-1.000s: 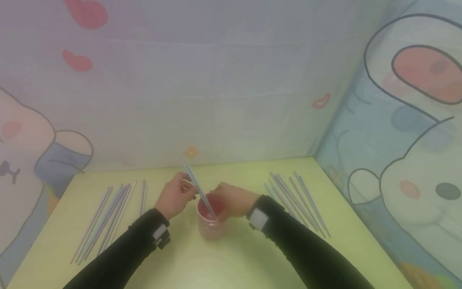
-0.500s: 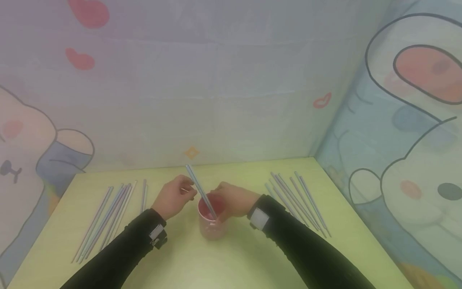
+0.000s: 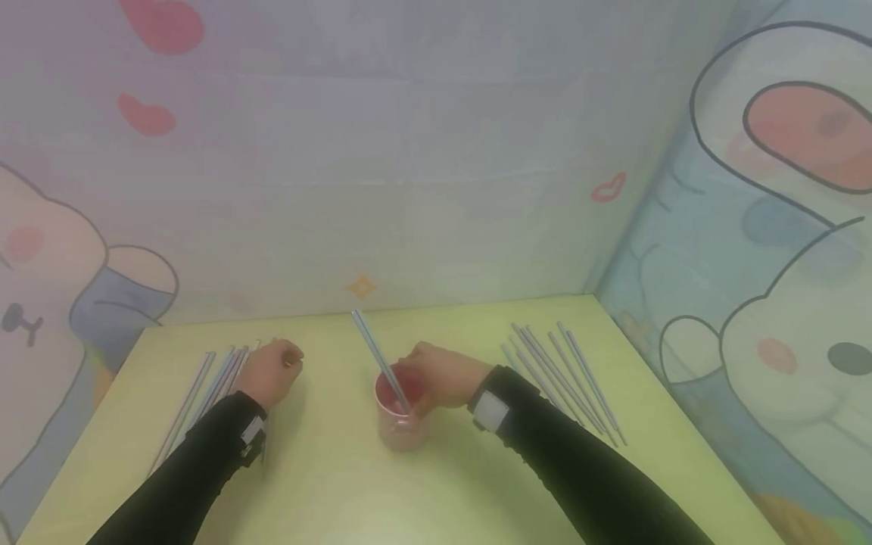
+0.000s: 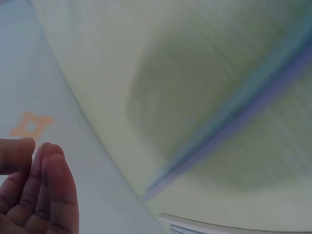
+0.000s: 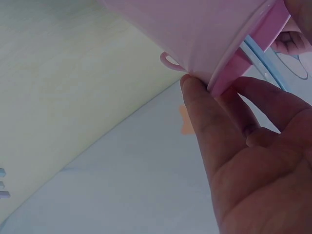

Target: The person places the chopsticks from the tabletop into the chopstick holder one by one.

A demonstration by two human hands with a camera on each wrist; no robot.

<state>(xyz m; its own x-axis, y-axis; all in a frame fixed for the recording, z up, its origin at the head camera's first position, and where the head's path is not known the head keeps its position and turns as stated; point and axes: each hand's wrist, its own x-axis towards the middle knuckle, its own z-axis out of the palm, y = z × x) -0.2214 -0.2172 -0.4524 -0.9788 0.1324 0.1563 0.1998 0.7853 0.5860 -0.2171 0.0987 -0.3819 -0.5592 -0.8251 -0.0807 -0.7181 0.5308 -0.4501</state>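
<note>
My right hand (image 3: 446, 376) holds a pink mug (image 3: 398, 433) by its rim, fingers and thumb on both sides of the wall. A small handle (image 5: 165, 62) shows on the mug in the right wrist view. Light blue chopsticks (image 3: 373, 347) lean in the mug, tilted to the left. My left hand (image 3: 271, 371) hovers at the left over more chopsticks, its fingers loosely bent with nothing between them. Below it in the left wrist view lie a blue-green and a purple chopstick (image 4: 234, 114), side by side and blurred.
Several pastel chopsticks (image 3: 194, 397) lie on the left of the yellow-green table (image 3: 341, 499), partly hidden by my left sleeve. Another group of chopsticks (image 3: 562, 371) lies fanned out at the right. A cartoon-printed cloth (image 3: 443, 189) stands behind the table and along its sides.
My left hand has moved left, away from the mug, to over the left-hand chopsticks. The right hand and the mug with its chopsticks have stayed in place.
</note>
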